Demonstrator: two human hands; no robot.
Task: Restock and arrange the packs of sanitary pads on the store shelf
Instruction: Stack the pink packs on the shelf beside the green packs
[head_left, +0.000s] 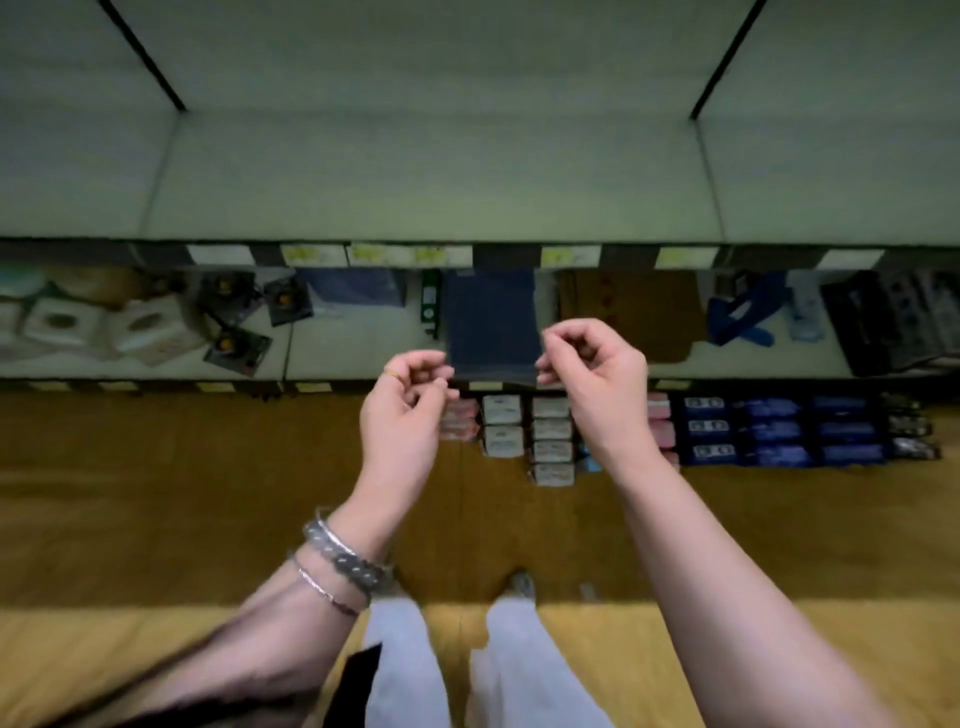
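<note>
Corners of the dark blue pack (491, 322) are pinched, one by my left hand (410, 400), one by my right hand (592, 374), seemingly to square it on the shelf (363, 358).

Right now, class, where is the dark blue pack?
Head view, centre: dark blue pack over the middle shelf, right of a green box, left hand and right hand pinching its near corners.

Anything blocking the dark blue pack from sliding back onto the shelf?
Nothing visible does. The left hand and right hand pinch the near corners of the dark blue pack; it lies in a gap between a green box and a brown pack. The gap's back is hidden under the upper shelf.
</note>
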